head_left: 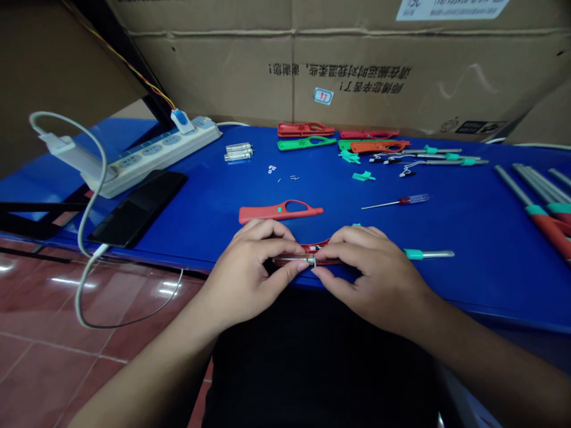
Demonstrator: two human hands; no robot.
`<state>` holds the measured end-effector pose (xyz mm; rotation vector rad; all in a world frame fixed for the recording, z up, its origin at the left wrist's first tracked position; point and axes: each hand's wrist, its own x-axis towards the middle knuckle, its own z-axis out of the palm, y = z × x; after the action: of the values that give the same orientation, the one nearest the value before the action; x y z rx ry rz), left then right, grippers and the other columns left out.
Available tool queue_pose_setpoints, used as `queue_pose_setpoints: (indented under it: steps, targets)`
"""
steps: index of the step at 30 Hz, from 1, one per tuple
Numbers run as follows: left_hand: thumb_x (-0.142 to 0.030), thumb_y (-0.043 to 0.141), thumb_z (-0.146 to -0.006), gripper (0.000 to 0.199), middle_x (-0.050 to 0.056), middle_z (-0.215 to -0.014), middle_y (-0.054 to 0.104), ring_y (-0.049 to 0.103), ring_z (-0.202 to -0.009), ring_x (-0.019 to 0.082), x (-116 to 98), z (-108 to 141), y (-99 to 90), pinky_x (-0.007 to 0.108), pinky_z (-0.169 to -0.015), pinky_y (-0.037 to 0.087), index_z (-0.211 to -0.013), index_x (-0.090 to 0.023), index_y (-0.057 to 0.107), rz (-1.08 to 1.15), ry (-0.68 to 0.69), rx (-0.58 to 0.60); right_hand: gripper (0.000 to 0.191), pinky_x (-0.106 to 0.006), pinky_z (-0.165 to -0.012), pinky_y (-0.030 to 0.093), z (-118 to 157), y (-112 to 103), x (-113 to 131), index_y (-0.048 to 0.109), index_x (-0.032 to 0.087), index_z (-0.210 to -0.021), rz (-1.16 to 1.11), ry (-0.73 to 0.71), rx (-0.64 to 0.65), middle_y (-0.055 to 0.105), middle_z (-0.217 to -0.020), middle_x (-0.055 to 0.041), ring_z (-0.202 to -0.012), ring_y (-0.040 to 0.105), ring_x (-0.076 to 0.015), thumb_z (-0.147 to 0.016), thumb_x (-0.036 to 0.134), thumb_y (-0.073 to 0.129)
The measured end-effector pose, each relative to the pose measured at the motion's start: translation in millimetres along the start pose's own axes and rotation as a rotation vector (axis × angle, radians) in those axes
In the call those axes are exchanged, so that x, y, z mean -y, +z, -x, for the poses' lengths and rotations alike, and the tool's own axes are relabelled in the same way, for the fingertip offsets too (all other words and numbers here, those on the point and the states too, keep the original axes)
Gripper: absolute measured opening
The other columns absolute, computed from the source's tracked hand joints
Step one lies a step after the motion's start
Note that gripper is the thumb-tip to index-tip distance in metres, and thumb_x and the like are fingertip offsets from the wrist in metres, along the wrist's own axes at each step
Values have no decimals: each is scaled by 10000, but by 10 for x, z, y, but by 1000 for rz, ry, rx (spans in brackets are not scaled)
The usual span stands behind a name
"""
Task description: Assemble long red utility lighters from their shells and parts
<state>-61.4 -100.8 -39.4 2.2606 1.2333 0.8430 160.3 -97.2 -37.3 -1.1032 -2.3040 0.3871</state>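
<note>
Near the lower middle of the frame, the left hand [243, 267] and right hand [379, 276] meet over a red plastic handle shell [319, 246], their fingers [285, 251] clamped on it and a small metal pin [294, 259], apparently pinching to keep it seated, while a coral shell [276, 212] lies just above on the blue counter [468, 267]

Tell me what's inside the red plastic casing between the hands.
A slim metal rod lies in the red plastic casing; the left hand and right hand cover the rest of its inside.
</note>
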Motion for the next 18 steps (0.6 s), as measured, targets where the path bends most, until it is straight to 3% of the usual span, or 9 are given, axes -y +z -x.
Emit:
queue_pose_setpoints:
  steps: [9,18]
  targets:
    - [-288,695,-913,134,32,-1015,744,663,-989,206,-10,47,-6,390,-914,503,-1032,-238,731,31,34,-55,74,-370,-810,381,-47,-87,-33,734,230,-910,-2,-90,55,722,-881,-8,-830,615,-172,-913,268,671]
    - [-228,717,-901,156,-20,-984,776,707,-890,140,-73,101,69,297,-856,527,-1056,-226,700,25,118,-176,66,-363,-845,456,37,-60,-11,727,219,-950,-68,-139,-83,780,-905,-7,-855,679,-173,-924,222,666]
